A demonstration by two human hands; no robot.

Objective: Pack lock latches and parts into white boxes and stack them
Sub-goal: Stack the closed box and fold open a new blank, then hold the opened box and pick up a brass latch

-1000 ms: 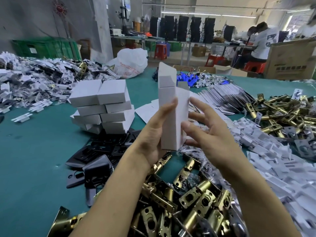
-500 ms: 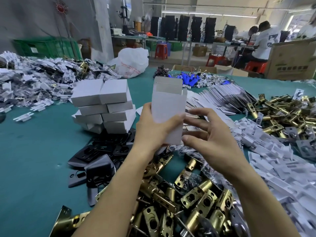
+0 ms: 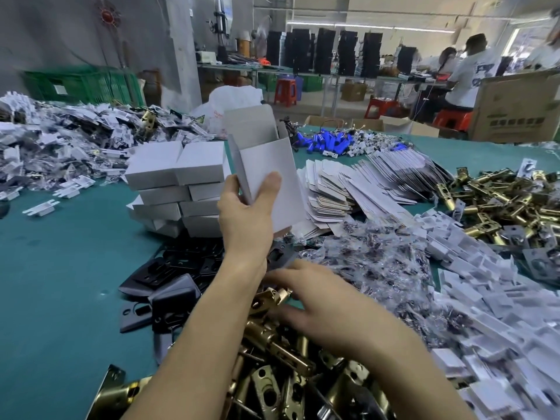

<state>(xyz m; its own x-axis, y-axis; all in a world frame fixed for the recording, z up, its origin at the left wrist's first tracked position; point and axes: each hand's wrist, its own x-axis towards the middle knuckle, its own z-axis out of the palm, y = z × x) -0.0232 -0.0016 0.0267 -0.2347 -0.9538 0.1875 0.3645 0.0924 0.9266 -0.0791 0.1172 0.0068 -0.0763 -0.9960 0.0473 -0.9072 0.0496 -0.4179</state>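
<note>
Left hand (image 3: 246,218) grips one open white box (image 3: 269,165).

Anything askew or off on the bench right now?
The box stack is ragged: its lower boxes sit skewed, not squared under the top pair. The open box in the left hand looks intact.

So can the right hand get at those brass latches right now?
Probably yes: the right hand is right at a brass latch with nothing between them, and the left hand holds the white box clear above.
</note>
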